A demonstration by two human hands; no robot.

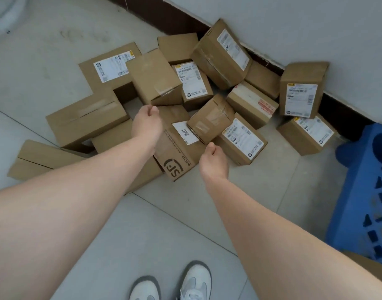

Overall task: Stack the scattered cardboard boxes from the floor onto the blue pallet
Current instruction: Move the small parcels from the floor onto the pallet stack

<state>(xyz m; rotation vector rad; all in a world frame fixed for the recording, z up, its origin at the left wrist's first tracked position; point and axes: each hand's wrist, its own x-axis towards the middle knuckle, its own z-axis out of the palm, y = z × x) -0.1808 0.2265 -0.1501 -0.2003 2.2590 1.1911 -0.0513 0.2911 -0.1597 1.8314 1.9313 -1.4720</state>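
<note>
Several brown cardboard boxes lie in a loose heap on the tiled floor against the wall. A box printed with an SF logo (pixel 177 152) lies at the front of the heap, and a small taped box (pixel 209 119) rests tilted on it. My left hand (pixel 146 122) hovers over the SF box's left end, fingers loosely curled, holding nothing. My right hand (pixel 213 159) hangs by the SF box's right side, just below the small taped box, fingers also loosely curled and empty. The blue pallet (pixel 363 191) shows at the right edge.
The wall with its dark skirting (pixel 261 59) runs diagonally behind the heap. A cardboard box corner (pixel 374 271) shows on the pallet at lower right. My two shoes (pixel 170 284) stand on the tiles below the arms. Labelled boxes (pixel 302 92) lean near the pallet.
</note>
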